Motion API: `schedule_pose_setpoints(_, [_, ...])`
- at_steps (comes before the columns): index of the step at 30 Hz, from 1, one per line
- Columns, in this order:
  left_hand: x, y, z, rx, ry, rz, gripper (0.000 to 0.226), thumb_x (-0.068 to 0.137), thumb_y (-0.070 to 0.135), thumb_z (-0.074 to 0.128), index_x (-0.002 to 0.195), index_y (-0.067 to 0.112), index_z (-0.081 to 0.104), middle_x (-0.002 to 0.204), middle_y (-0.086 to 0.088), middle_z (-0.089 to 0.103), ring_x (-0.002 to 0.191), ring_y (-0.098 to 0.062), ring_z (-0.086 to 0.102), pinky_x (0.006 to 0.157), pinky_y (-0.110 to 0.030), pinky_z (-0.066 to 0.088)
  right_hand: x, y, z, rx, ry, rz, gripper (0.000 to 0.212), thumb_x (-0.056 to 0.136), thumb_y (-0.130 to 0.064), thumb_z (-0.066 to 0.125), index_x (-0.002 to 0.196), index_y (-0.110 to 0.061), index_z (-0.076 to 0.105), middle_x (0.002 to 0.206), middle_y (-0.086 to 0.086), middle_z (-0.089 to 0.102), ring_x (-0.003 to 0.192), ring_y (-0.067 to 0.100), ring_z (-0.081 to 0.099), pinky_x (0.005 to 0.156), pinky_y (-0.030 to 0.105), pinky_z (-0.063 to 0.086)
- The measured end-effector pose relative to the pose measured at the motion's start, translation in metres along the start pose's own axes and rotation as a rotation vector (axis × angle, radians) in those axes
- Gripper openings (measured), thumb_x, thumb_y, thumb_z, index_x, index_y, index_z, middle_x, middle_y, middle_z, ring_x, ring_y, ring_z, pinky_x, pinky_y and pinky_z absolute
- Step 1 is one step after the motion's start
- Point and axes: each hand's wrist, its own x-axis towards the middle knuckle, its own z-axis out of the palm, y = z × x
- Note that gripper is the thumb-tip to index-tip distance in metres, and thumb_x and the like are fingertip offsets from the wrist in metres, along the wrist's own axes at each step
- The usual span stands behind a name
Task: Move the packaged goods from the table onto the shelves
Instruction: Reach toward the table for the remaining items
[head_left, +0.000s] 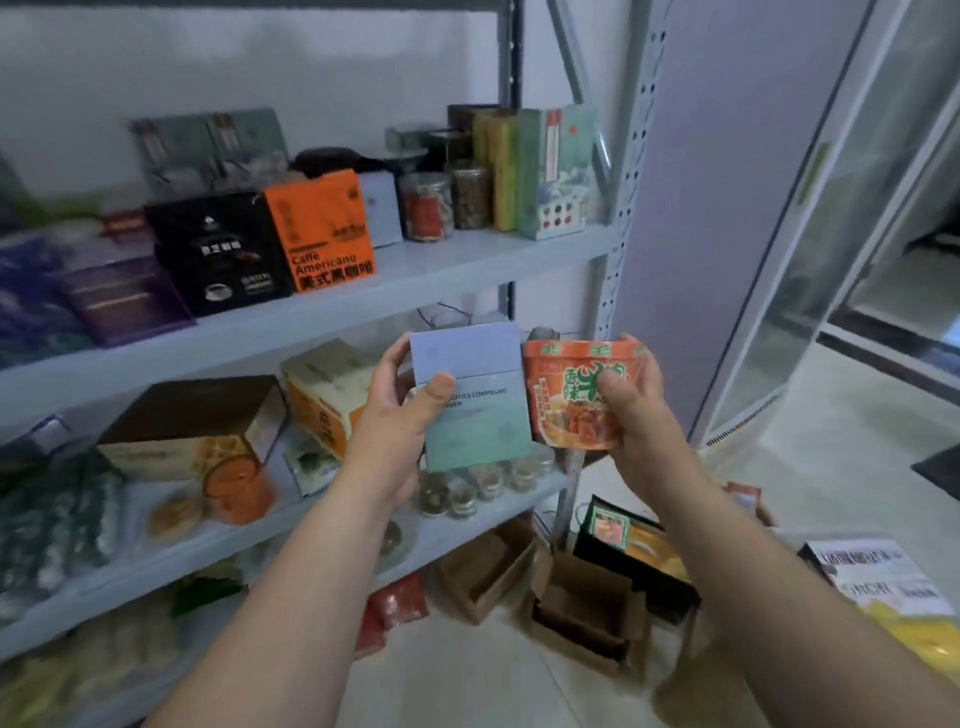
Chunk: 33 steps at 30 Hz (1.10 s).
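While both packages are held up in front of the shelving, the left hand (392, 421) grips a pale blue-green carton (480, 428), with the thumb across its printed face and the fingers behind its left edge. The right hand (641, 415) grips an orange instant-noodle bowl (563, 410), thumb on the front wall and fingers curled round its right side.

The two packages touch side by side in the air, before the right end of the middle shelf (519, 506) and above a row of small jars (488, 483) at that shelf's front edge.

The carton looks light, stiff and flat-sided, and is best held across its narrow edges. The bowl is probably thin-walled under a film lid, though blur hides the detail. It should be held round its wall below the rim, without squeezing.

The upper shelf (467, 262) carries an orange Caffè Americano box (322, 234).
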Motion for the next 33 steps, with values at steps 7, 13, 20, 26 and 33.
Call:
schedule_pose_setpoints(7, [0.047,0.014,0.021,-0.012,0.189,0.182,0.080,0.075,0.031,0.077,0.146,0.030,0.040,0.137,0.003,0.061,0.122,-0.023,0.063,0.095,-0.050,0.056,0.094,-0.026,0.011,-0.148,-0.135,-0.058,0.093,0.062,-0.052,0.078,0.143,-0.035,0.036,0.131,0.004,0.061,0.111,0.026,0.069,0.091,0.050,0.058])
schedule_pose_setpoints(13, [0.086,0.035,0.026,0.268,0.248,0.318,0.074,0.094,0.027,0.069,0.152,0.047,0.027,0.133,0.019,0.051,0.115,0.012,0.055,0.096,-0.024,0.051,0.147,-0.031,0.033,-0.095,-0.133,-0.092,0.077,0.071,-0.043,0.075,0.138,-0.039,0.037,0.127,0.000,0.061,0.106,0.022,0.071,0.079,0.039,0.059])
schedule_pose_setpoints(20, [0.142,0.074,0.023,0.639,0.135,0.480,0.065,0.093,0.015,0.070,0.133,0.054,0.037,0.140,0.005,0.048,0.123,-0.016,0.055,0.099,-0.045,0.054,0.198,-0.034,0.056,-0.174,0.014,-0.238,0.080,0.070,-0.046,0.077,0.138,-0.038,0.036,0.131,0.001,0.059,0.109,0.017,0.069,0.086,0.040,0.060])
schedule_pose_setpoints(26, [0.194,0.093,0.028,1.011,0.143,0.587,0.062,0.094,0.017,0.068,0.144,0.031,0.034,0.146,-0.007,0.040,0.125,-0.022,0.046,0.094,-0.026,0.039,0.239,-0.033,0.071,-0.389,0.179,-0.416,0.068,0.086,-0.026,0.077,0.136,-0.036,0.032,0.132,-0.002,0.053,0.114,0.011,0.061,0.085,0.025,0.057])
schedule_pose_setpoints(33, [0.229,0.066,0.018,1.570,0.266,0.671,0.070,0.087,0.006,0.070,0.147,0.005,0.033,0.151,-0.028,0.034,0.131,-0.048,0.047,0.102,-0.045,0.048,0.270,-0.015,0.066,-0.656,0.147,-0.516,0.065,0.078,-0.038,0.080,0.128,-0.039,0.038,0.141,0.000,0.043,0.129,0.017,0.047,0.109,0.043,0.045])
